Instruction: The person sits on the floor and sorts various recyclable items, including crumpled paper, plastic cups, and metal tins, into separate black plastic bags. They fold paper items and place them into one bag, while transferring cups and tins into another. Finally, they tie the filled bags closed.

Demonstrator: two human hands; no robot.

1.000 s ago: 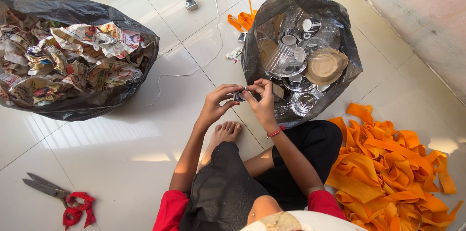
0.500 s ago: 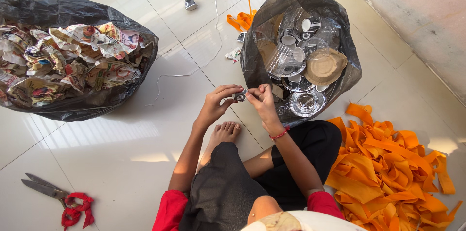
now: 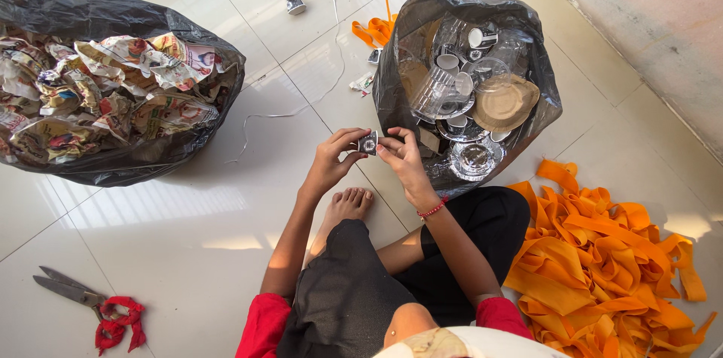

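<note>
Both hands meet above foot, pinching small silver piece (image 3: 368,143) between fingertips — left hand (image 3: 331,160) on its left side, right hand (image 3: 403,158) on its right. Since half second ago: piece turned, flat face now up; hands shifted slightly. Judged: still being worked. Black bag of foil cups (image 3: 467,87) just beyond right hand.

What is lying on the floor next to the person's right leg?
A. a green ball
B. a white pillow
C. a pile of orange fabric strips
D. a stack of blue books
C: a pile of orange fabric strips lies heaped on the white tiled floor right beside the person's right leg, while both hands are raised in front holding a small silvery object.
</note>
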